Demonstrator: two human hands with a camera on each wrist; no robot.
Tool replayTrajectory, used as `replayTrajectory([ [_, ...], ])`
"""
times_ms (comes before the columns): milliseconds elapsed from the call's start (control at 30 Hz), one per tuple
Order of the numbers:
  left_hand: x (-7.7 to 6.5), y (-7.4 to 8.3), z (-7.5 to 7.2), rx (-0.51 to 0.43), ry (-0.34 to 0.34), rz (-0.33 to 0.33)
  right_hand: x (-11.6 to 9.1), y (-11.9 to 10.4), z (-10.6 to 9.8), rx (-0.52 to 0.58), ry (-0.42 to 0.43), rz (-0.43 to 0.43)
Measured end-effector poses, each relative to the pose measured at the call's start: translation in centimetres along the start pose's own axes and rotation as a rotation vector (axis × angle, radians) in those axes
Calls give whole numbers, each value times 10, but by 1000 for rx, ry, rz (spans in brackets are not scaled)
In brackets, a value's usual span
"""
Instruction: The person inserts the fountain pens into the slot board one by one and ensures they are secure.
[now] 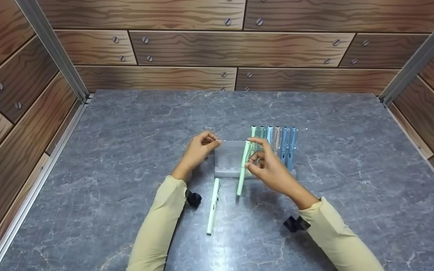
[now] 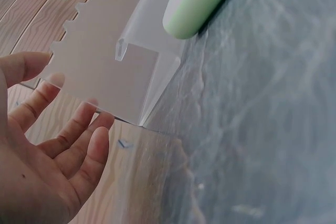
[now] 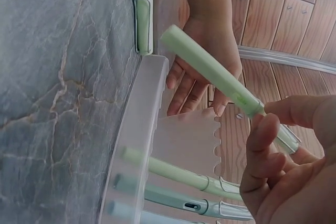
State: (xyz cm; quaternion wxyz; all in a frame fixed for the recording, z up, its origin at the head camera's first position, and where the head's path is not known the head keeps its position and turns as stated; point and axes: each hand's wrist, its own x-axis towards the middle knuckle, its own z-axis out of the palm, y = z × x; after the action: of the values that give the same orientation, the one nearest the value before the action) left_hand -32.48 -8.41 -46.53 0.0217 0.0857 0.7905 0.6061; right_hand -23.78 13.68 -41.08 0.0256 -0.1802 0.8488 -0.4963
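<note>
A translucent pen stand (image 1: pixel 229 156) with a notched top edge stands on the table, slanting back. My left hand (image 1: pixel 197 151) pinches its upper left corner between thumb and forefinger; in the left wrist view the other fingers (image 2: pixel 79 121) spread behind the panel. My right hand (image 1: pixel 273 169) holds a light green pen (image 3: pixel 210 66) between thumb and fingers, tilted in front of the stand. Several pens rest in the stand's right part: a light green pen (image 1: pixel 253 131), a dark green one, a light blue pen (image 1: pixel 269 132), a greyish one and blue pens (image 1: pixel 291 150).
Another light green pen (image 1: pixel 213 207) lies on the grey marbled table (image 1: pixel 145 120), just in front of the stand's left end and between my forearms. Wood-patterned walls (image 1: pixel 187 47) enclose the back and sides, with metal rails (image 1: pixel 51 49) at the corners.
</note>
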Motion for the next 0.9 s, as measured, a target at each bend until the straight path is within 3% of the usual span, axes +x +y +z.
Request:
replayTrajectory([
  [467,0,1,1,13,13,8,4,0,2,-26,86,-30],
  [900,0,0,1,13,9,3,6,0,3,-205,199,-132],
])
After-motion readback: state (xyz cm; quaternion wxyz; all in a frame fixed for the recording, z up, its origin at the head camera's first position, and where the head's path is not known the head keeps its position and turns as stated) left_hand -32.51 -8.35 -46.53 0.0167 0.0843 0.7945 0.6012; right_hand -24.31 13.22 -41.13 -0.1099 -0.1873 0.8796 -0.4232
